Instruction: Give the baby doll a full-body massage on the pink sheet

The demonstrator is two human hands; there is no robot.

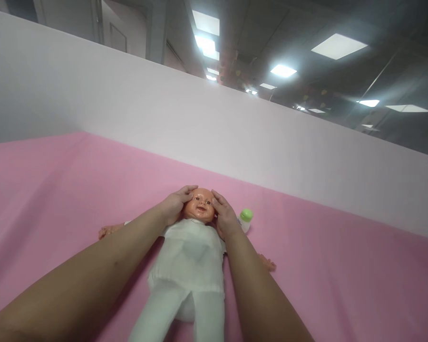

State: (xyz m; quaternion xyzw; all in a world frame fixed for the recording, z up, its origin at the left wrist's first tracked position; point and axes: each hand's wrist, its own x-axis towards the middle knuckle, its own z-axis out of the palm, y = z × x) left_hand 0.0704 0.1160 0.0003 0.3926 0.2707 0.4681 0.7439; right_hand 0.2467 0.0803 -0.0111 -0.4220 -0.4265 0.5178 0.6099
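Note:
A baby doll (192, 251) with a white cloth body lies on its back, face up, its arms stretched out to the sides. My left hand (176, 205) cups one side of its head, the fingers curved along the temple. On the other side of the head, my right hand (225, 214) is pressed in the same way, so the head is held between both palms. Just to the right of my right hand is a small white bottle with a green cap (246, 216), partly hidden behind that hand.
Under the doll spreads a pink cloth (328, 266) with a few soft creases. A pale upright panel (207, 128) borders the cloth at the back. Beyond it are a door frame and lit ceiling panels.

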